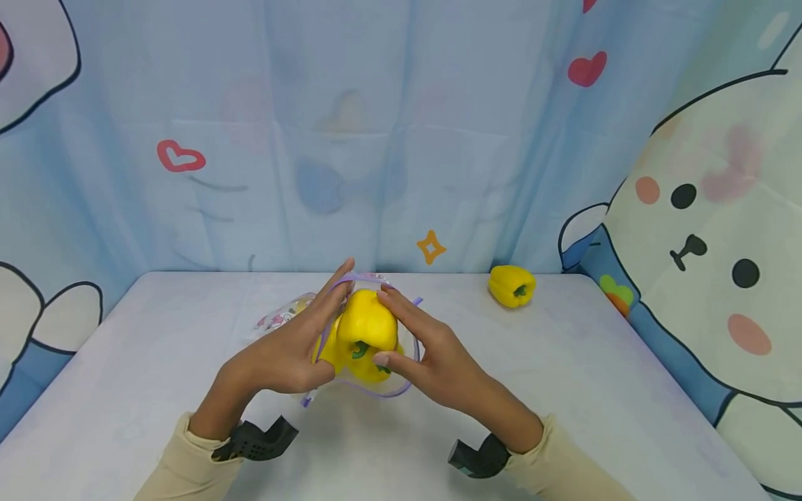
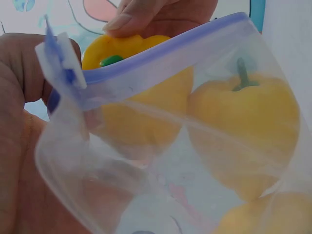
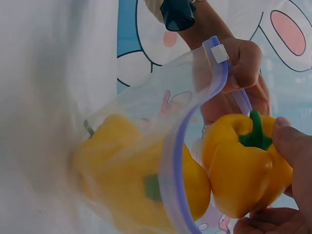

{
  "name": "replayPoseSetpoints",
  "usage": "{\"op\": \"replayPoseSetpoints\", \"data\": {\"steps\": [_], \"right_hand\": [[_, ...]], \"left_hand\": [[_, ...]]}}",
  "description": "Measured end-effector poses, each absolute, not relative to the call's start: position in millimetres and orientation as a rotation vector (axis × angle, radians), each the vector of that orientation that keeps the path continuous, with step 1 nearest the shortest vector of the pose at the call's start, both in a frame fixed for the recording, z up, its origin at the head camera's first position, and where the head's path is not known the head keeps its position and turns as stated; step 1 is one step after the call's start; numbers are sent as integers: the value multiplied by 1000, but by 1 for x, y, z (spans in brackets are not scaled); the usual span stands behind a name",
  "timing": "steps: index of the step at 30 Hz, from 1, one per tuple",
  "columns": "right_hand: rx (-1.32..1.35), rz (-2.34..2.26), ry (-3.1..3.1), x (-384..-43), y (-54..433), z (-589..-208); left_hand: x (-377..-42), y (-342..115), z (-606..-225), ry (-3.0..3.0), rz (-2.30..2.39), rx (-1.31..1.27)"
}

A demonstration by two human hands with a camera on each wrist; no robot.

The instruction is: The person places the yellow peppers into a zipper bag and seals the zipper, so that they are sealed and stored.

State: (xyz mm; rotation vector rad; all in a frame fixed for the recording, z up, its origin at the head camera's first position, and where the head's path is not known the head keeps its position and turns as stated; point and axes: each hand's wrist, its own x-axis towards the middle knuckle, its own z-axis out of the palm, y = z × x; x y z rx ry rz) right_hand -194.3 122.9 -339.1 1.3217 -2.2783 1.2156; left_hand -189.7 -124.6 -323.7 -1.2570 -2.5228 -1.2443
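Note:
A clear zip bag with a purple edge (image 1: 391, 394) stands mouth-open on the table, a white slider (image 3: 220, 53) at one end of its zip. My left hand (image 1: 282, 355) grips the bag's rim, thumb bent against it and fingers stretched along the far side. Between thumb and fingers, my right hand (image 1: 441, 355) holds a yellow bell pepper (image 1: 367, 316) with a green stem, right at the bag's mouth. In the right wrist view this pepper touches another bell pepper (image 3: 197, 187) in the bag. Several yellow bell peppers (image 2: 243, 131) show blurred through the plastic.
One more yellow bell pepper (image 1: 512, 285) lies near the back edge of the white table (image 1: 156, 334), right of the bag. Behind the table hangs a blue cartoon-print curtain (image 1: 376, 174). Dark wrist devices (image 1: 263, 440) sit on both forearms.

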Motion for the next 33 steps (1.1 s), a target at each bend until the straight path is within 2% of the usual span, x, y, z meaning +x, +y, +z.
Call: {"op": "replayPoseSetpoints", "data": {"steps": [10, 22, 33], "right_hand": [[1210, 1266, -2257, -195, 120, -342], [1442, 1397, -2181, -198, 117, -349], [1263, 1416, -2215, -195, 111, -353]], "left_hand": [[-190, -124, -325, -2480, -1219, -1255], [-188, -118, -324, -2475, -1238, -1280], [-188, -115, -326, -2485, -1243, -1276]]}}
